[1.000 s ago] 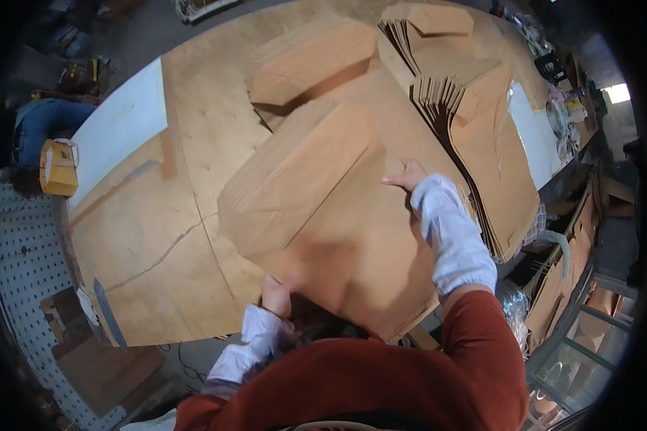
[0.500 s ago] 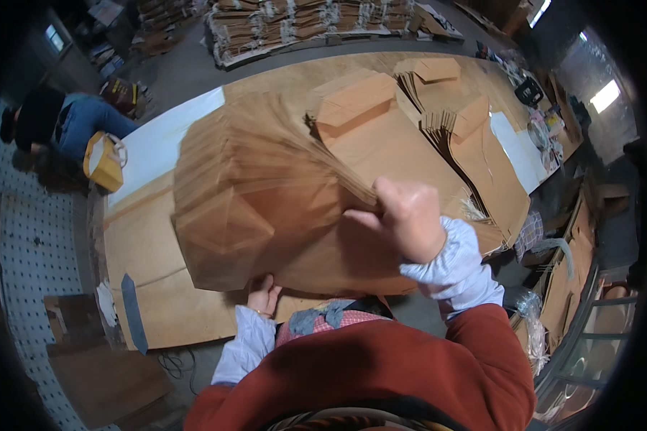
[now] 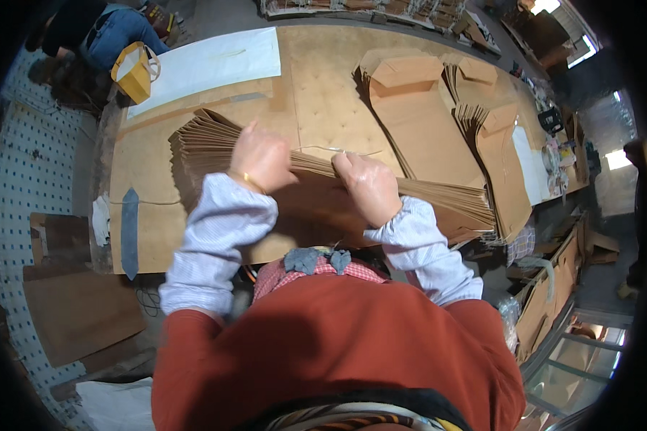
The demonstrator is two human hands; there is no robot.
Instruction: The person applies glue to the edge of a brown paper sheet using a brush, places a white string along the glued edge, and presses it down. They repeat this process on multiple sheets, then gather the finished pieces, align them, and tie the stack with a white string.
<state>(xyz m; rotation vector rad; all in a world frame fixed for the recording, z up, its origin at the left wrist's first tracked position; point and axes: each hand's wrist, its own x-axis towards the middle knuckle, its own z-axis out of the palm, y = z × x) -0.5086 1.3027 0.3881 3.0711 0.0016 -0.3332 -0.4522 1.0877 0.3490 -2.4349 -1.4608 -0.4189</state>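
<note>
1. The brown paper stack (image 3: 309, 205) is lying across the near side of the table (image 3: 323, 79), close to the person's body; it is standing roughly on its long edge, with the sheet edges facing up.
2. The left hand (image 3: 261, 159) is touching those upper edges left of centre, its fingers curling; blur is hiding the fingertips, so I cannot tell how firmly it is gripping.
3. The right hand (image 3: 366, 183) is closing over the same edges just to the right, its fingers bending tightly; it seems to be holding several layers together.
4. As for progress, the stack appears to be gathering into one body but not yet lying even; its left end is fanning into loose, uneven layers; its right end is showing many separate edges; squaring seems to be remaining.
5. Farther right, a wide flat stack (image 3: 417, 115), a small far stack (image 3: 476, 70) and a right-hand stack (image 3: 507, 165) are lying unhandled, each showing an angular folded flap; whether they are finished, I cannot tell.
6. The paper is looking matt, stiff and creased; the table is showing smooth, pale wood grain; a white sheet (image 3: 216, 68) is covering its far left part.
</note>
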